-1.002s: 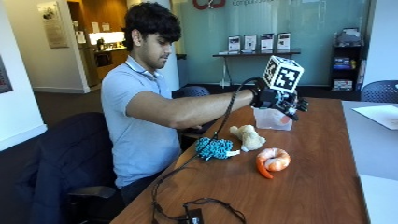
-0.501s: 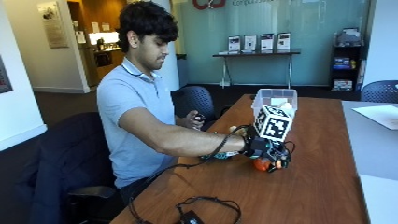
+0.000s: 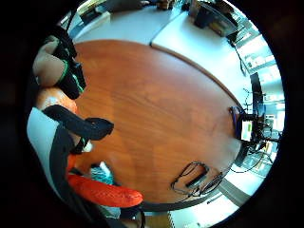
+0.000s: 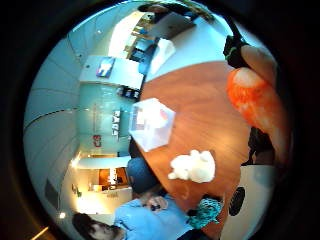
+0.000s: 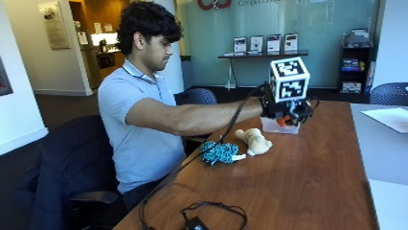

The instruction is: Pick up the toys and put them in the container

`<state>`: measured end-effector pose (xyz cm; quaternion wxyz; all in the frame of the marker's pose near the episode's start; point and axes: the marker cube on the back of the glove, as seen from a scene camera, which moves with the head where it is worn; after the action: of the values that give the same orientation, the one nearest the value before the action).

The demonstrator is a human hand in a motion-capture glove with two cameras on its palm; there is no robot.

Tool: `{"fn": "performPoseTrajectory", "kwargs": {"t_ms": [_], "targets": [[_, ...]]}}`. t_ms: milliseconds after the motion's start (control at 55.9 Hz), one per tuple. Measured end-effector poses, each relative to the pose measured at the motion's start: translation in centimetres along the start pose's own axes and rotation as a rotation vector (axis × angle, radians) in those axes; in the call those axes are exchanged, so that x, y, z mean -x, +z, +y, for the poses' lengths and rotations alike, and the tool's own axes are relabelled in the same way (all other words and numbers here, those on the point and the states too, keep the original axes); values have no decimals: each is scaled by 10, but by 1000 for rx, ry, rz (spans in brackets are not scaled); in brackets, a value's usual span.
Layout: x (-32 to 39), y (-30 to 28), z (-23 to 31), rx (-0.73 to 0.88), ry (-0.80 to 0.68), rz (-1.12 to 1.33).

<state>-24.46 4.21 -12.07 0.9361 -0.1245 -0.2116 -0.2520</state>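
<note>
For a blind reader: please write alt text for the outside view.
A seated person's gloved right hand holds an orange toy above the wooden table, near a clear container; a cream plush toy and teal toy lie below.

A long reddish-brown wooden table (image 5: 306, 177) fills the foreground, with a pale grey table (image 5: 382, 143) set against its far side. Behind runs a wall of frosted blue-green glass panels (image 5: 319, 28), and before it stands a narrow dark console table (image 5: 261, 56) carrying upright framed cards (image 5: 265, 43). A dark shelving unit (image 5: 354, 60) sits in the corner. Blue upholstered office chairs (image 5: 199, 96) ring the table. A warm-lit wood-panelled doorway (image 5: 96, 43) opens beside a white wall (image 5: 16, 72); the floor is dark carpet (image 5: 61, 103).
</note>
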Motion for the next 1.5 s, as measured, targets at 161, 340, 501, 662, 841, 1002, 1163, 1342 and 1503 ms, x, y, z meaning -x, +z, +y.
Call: {"fn": "performPoseTrajectory", "kwargs": {"t_ms": [161,340,501,662,841,1002,1163,1342,1503], "targets": [[86,-64,-19,-94,-124,-87],[214,-69,-32,-82,-289,-126],[305,-21,-40,178,-380,-78],[330,19,-35,409,-432,-79],[280,31,-14,448,-418,61],[197,46,23,592,-383,216],[125,87,56,770,-367,483],[74,155,87,815,-456,681],[70,177,90,547,-665,672]]}}
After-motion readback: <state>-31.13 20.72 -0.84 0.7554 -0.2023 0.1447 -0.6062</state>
